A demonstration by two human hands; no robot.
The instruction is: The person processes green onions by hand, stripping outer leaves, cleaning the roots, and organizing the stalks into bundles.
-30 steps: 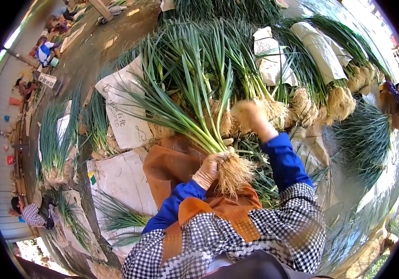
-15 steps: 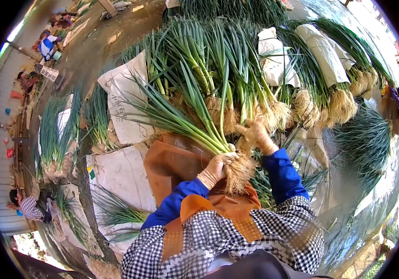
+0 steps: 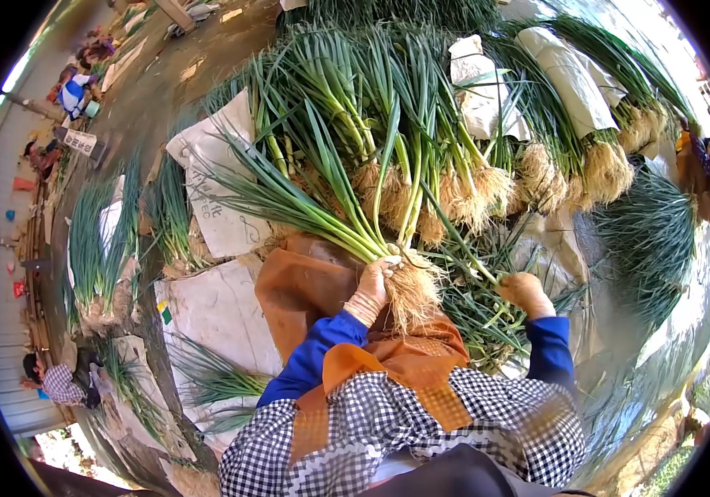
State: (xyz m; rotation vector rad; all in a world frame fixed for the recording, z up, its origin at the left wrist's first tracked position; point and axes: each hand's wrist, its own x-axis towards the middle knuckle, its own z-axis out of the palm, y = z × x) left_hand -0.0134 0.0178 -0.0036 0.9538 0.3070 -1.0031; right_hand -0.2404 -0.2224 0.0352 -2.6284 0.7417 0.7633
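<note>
My left hand [image 3: 374, 286] is wrapped round the lower stems of a bunch of green onions [image 3: 347, 228], above an orange-brown apron over my lap. Its pale, stringy roots [image 3: 413, 294] hang to the right of that hand, while the leaves fan out to the upper left. Out to the right, my right hand [image 3: 523, 294] is closed on the lower end of a single long green onion stalk [image 3: 461, 238], which slants up and left. Loose green leaves [image 3: 496, 327] lie in a heap below this hand.
More green onions [image 3: 347, 108] lie in a row ahead, roots towards me. Paper-wrapped bundles [image 3: 566, 83] are at upper right. White sacks [image 3: 218, 311] lie on the left, one with a small bunch [image 3: 218, 377]. Other people [image 3: 65, 385] sit along the left side.
My right hand has moved from beside the bunch's roots out to the right and down, carrying a stalk. My left hand, still round the bunch, has shifted slightly left.
</note>
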